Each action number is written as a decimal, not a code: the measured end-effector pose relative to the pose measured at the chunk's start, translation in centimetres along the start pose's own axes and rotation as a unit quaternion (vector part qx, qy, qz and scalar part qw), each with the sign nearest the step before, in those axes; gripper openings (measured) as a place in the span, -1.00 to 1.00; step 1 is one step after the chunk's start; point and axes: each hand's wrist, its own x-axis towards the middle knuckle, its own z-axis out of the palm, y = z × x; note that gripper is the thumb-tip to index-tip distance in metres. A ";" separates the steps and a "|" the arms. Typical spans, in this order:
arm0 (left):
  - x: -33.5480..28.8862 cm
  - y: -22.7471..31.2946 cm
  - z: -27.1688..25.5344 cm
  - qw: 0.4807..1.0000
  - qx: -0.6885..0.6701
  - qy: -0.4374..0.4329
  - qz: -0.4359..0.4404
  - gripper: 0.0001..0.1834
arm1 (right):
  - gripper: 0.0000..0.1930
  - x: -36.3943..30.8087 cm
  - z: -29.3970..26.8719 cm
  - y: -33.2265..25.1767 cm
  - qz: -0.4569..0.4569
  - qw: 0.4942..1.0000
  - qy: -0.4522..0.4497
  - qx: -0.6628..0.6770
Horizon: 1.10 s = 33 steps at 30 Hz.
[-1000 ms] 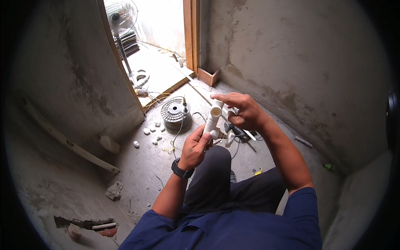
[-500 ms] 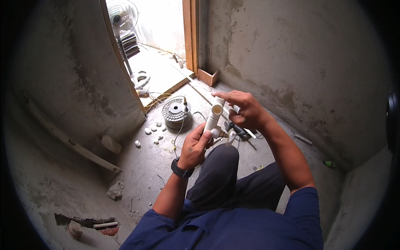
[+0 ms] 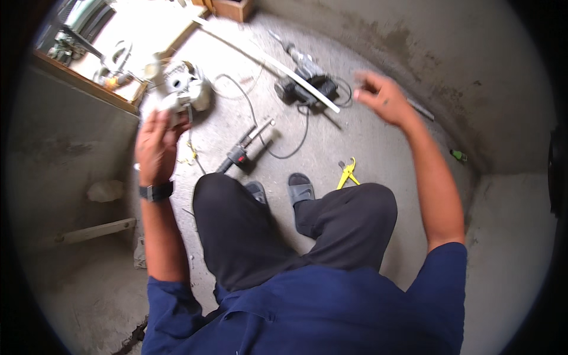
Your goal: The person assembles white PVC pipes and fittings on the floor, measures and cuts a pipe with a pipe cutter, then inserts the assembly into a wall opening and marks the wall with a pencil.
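Over floor (image 3: 387, 160) | left hand (image 3: 157, 142): white fitting (image 3: 171, 105) | any lettering blurred

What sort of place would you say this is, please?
It looks like a small room still being built or renovated, judging by the bare, stained cement wall, the dusty, unfinished floor and the drill-like power tool lying on it.

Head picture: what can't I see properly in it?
All in the head view:
Fitting: blurred, and partly covered by the left hand.
Spool: partly hidden behind the fitting.
Right hand: blurred.
Left foot: mostly hidden by the left knee.
Yellow tool: partly hidden by the right knee.
Box: cut off by the top edge.
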 end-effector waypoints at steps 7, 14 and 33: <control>3.4 -5.8 -8.9 0.970 0.095 0.203 -0.091 -0.50 | -0.01 -11.4 24.7 25.0 0.516 0.808 -0.223 -0.175; 4.9 -6.9 -8.1 0.970 0.023 0.210 -0.120 -0.62 | -0.23 -11.9 29.0 24.1 0.534 0.771 -0.263 -0.228; -41.5 19.0 9.3 0.541 -0.165 0.774 -0.284 -0.70 | -0.60 9.0 0.4 -12.8 0.422 0.609 -0.671 -0.028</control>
